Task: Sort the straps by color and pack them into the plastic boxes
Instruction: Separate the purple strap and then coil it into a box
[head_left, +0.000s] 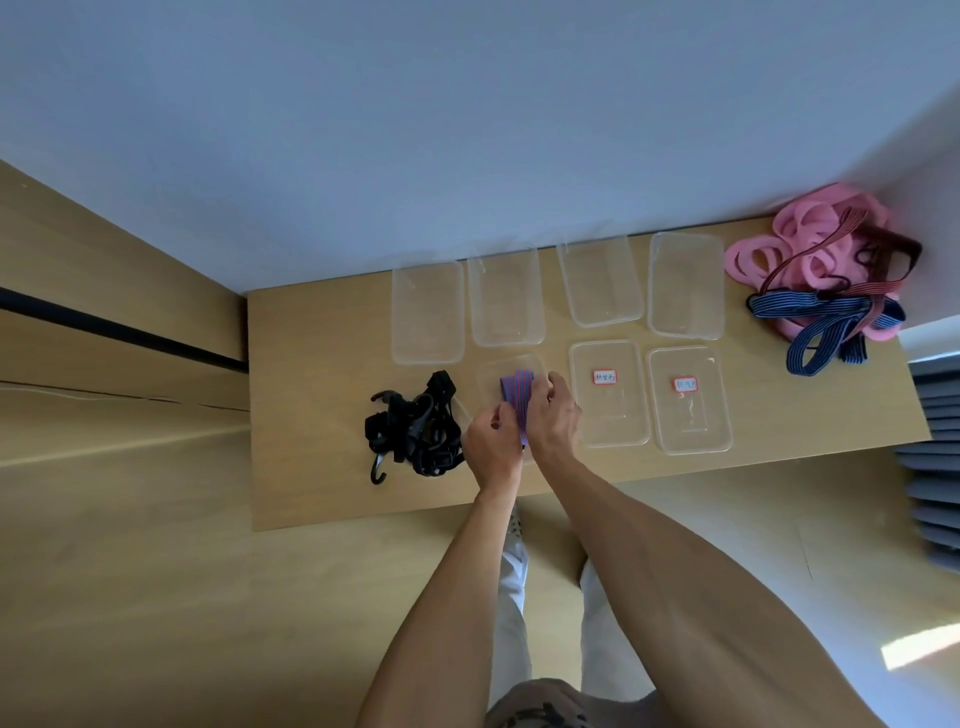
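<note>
Your left hand (491, 439) and right hand (553, 415) both pinch the folded purple strap (519, 402) — keeping it compact, likely to fit the clear box (488, 379) beneath.

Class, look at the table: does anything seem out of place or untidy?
Yes. The black straps lie tangled on the table, not visibly in a box. At the far right, pink straps and blue straps sit mixed in one unsorted heap.
</note>
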